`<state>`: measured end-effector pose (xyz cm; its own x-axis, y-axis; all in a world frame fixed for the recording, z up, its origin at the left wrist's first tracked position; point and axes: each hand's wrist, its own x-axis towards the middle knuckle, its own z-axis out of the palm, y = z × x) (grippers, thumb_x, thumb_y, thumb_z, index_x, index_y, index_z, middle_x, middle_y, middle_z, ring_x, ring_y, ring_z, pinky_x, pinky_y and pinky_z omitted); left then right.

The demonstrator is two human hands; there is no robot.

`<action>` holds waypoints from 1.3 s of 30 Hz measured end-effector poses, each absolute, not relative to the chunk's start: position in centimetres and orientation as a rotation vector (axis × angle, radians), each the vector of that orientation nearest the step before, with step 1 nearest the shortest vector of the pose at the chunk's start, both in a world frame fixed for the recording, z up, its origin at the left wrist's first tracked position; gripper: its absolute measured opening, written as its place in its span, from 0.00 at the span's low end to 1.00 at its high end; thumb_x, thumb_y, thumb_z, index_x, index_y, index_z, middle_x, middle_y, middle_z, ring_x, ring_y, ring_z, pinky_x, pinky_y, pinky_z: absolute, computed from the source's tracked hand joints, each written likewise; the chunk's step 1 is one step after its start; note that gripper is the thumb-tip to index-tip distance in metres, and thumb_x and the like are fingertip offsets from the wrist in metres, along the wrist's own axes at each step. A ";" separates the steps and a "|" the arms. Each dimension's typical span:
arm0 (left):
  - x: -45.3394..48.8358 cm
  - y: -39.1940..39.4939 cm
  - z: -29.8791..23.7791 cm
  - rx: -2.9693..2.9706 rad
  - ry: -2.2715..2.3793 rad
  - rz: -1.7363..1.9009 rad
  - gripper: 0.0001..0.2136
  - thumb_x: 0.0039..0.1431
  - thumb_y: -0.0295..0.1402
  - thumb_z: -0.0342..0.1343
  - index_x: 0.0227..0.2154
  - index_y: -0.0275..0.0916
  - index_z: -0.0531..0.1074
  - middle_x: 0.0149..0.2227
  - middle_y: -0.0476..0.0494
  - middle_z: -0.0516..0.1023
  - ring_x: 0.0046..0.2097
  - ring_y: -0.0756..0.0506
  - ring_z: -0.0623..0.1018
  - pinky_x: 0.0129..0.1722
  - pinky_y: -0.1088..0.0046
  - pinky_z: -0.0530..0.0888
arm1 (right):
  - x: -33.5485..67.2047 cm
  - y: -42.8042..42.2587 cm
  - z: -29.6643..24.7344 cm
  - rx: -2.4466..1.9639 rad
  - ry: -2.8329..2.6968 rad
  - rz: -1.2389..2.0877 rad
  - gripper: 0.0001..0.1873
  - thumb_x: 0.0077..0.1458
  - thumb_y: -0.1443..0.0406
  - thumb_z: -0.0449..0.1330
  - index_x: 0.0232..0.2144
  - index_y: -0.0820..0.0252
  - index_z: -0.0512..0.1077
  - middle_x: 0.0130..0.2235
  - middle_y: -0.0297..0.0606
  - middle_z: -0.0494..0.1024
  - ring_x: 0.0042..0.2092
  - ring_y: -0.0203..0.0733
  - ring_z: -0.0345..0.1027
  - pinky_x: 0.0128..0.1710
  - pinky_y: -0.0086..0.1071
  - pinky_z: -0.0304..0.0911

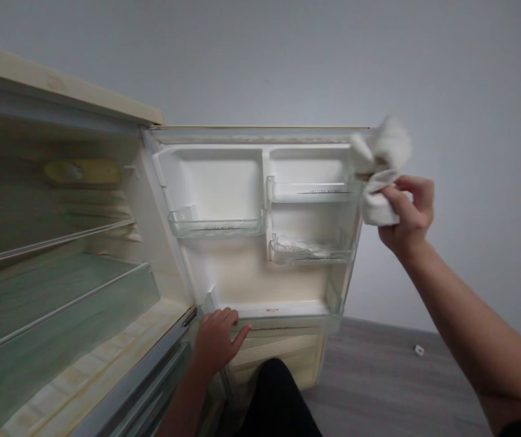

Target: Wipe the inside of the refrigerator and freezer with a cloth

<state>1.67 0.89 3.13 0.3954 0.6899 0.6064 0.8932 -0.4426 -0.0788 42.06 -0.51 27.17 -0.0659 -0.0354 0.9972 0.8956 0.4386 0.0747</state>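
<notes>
A fridge door [242, 273] stands wide open in front of me, its white inner side facing me. My right hand [408, 212] is closed round a crumpled white cloth [381, 167] and presses it against the door's upper right edge. My left hand [217, 340] rests on the bottom left corner of the door, fingers lying flat on the lower door shelf [282, 311]. Clear plastic door bins [217, 226] sit in two columns on the door; they look bare.
The fridge interior [60, 261] with glass shelves [55, 303] lies to the left. A pale wall is behind the door. Grey wood-look floor [378, 376] is at lower right, with a small white object [419, 349] on it. My dark-clothed leg [278, 400] is below.
</notes>
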 end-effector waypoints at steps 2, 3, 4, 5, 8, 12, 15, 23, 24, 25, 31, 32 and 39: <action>1.7 0.9 3.2 -2.265 -1.364 -0.697 0.13 0.64 0.45 0.53 0.30 0.42 0.67 0.31 0.45 0.74 0.36 0.40 0.74 0.37 0.63 0.62 | 40.8 -1.2 25.6 -0.726 -1.252 -0.833 0.17 0.59 0.56 0.52 0.47 0.41 0.75 0.45 0.45 0.75 0.51 0.58 0.70 0.51 0.53 0.66; 1.8 0.9 3.2 -2.265 -1.365 -0.693 0.13 0.64 0.45 0.53 0.30 0.42 0.67 0.31 0.45 0.74 0.36 0.40 0.74 0.37 0.63 0.62 | 40.0 -1.4 24.9 -0.738 -1.281 -0.765 0.17 0.59 0.57 0.52 0.47 0.42 0.74 0.44 0.45 0.75 0.50 0.58 0.70 0.50 0.53 0.67; 1.8 0.8 3.2 -2.265 -1.367 -0.691 0.13 0.65 0.45 0.53 0.30 0.42 0.68 0.31 0.45 0.74 0.36 0.40 0.74 0.37 0.62 0.62 | 39.1 -1.5 24.4 -0.787 -1.383 -0.689 0.17 0.58 0.58 0.52 0.47 0.43 0.74 0.44 0.45 0.76 0.50 0.58 0.71 0.50 0.53 0.67; 1.8 0.8 3.3 -2.266 -1.370 -0.691 0.13 0.65 0.45 0.53 0.30 0.42 0.68 0.31 0.45 0.74 0.36 0.40 0.74 0.37 0.62 0.62 | 38.2 -1.3 24.0 -0.851 -1.520 -0.599 0.17 0.57 0.58 0.52 0.47 0.45 0.74 0.46 0.45 0.76 0.51 0.58 0.70 0.51 0.53 0.68; 1.8 0.7 3.3 -2.278 -1.378 -0.695 0.13 0.64 0.44 0.53 0.30 0.42 0.68 0.31 0.45 0.74 0.36 0.40 0.74 0.38 0.62 0.62 | 35.7 0.3 23.9 -0.918 -1.667 -0.192 0.18 0.57 0.55 0.51 0.44 0.50 0.75 0.50 0.46 0.75 0.55 0.56 0.69 0.52 0.53 0.69; 1.8 0.7 3.3 -2.279 -1.388 -0.691 0.13 0.64 0.44 0.54 0.30 0.41 0.68 0.31 0.45 0.74 0.36 0.40 0.74 0.37 0.63 0.62 | 32.2 2.4 25.0 -0.613 -1.248 0.526 0.18 0.58 0.49 0.50 0.40 0.51 0.70 0.47 0.41 0.77 0.51 0.51 0.73 0.44 0.49 0.74; 1.9 0.6 3.3 -2.271 -1.407 -0.687 0.13 0.65 0.45 0.53 0.30 0.41 0.68 0.31 0.45 0.74 0.36 0.41 0.74 0.37 0.63 0.62 | 28.8 2.6 25.9 -0.342 -0.971 0.805 0.08 0.53 0.57 0.55 0.34 0.52 0.66 0.41 0.36 0.77 0.48 0.46 0.73 0.45 0.44 0.74; 2.3 0.4 3.3 -2.278 -1.423 -0.701 0.13 0.65 0.45 0.53 0.30 0.41 0.68 0.32 0.45 0.74 0.37 0.41 0.74 0.39 0.63 0.63 | 21.9 3.7 28.2 -0.126 -0.540 1.061 0.05 0.48 0.70 0.49 0.29 0.55 0.61 0.28 0.28 0.72 0.34 0.34 0.70 0.44 0.36 0.72; 2.3 0.4 3.3 -2.276 -1.423 -0.706 0.13 0.65 0.44 0.53 0.30 0.41 0.68 0.31 0.45 0.74 0.37 0.41 0.74 0.39 0.63 0.63 | 22.2 3.7 28.4 -0.135 -0.544 1.094 0.05 0.48 0.70 0.48 0.29 0.55 0.61 0.28 0.28 0.72 0.34 0.34 0.71 0.44 0.36 0.73; 2.3 0.4 3.2 -2.272 -1.421 -0.710 0.13 0.65 0.44 0.53 0.30 0.41 0.67 0.31 0.45 0.74 0.37 0.41 0.73 0.40 0.62 0.63 | 23.0 3.6 28.6 -0.144 -0.557 1.141 0.06 0.48 0.71 0.48 0.29 0.56 0.62 0.27 0.29 0.72 0.34 0.35 0.71 0.45 0.38 0.73; 2.4 0.5 3.3 -2.249 -1.396 -0.687 0.14 0.66 0.45 0.52 0.30 0.41 0.67 0.31 0.45 0.73 0.38 0.40 0.73 0.41 0.61 0.63 | 31.1 1.2 28.5 -0.092 -0.562 1.066 0.10 0.55 0.69 0.46 0.29 0.56 0.66 0.29 0.32 0.74 0.37 0.39 0.73 0.46 0.46 0.73; 2.4 0.4 3.3 -2.252 -1.396 -0.679 0.14 0.66 0.45 0.52 0.30 0.41 0.67 0.32 0.44 0.74 0.38 0.40 0.73 0.41 0.61 0.63 | 31.8 0.8 28.2 -0.081 -0.547 0.993 0.10 0.57 0.67 0.46 0.30 0.56 0.67 0.29 0.32 0.74 0.37 0.39 0.73 0.46 0.46 0.73; 2.4 0.5 3.3 -2.258 -1.412 -0.673 0.13 0.65 0.45 0.53 0.31 0.41 0.67 0.32 0.45 0.74 0.38 0.40 0.73 0.42 0.62 0.64 | 31.0 0.6 23.4 -0.412 -1.009 0.438 0.16 0.63 0.55 0.50 0.44 0.54 0.72 0.43 0.34 0.77 0.52 0.41 0.71 0.55 0.43 0.68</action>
